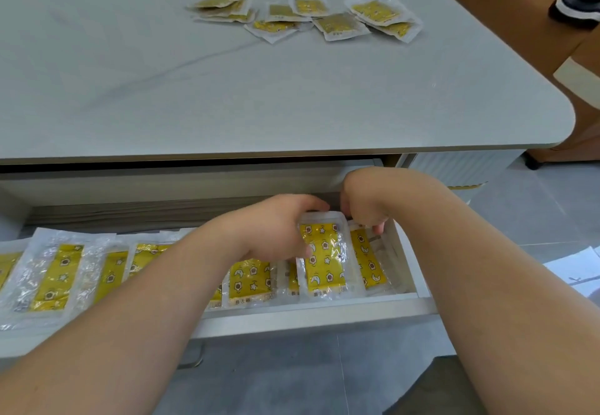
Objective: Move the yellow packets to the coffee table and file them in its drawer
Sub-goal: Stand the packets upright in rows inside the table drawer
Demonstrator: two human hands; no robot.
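gripping a yellow packet (pixel 324 262) by its upper left edge, the left hand (pixel 276 226) has thumb and fingers curled round it. the right hand (pixel 363 200) curls down over the top of the end packet (pixel 368 262); whether it pinches it, i cannot tell. both packets sit at the right end of the open drawer (pixel 308 317), the end one just beside the right wall. a row of packets (pixel 55 275) overlaps leftward along the front edge, with bare drawer floor behind it. the held packet's long axis runs front to back, printed face up, far end raised. loose packets (pixel 337 25) lie near the surface's (pixel 227 90) far edge.
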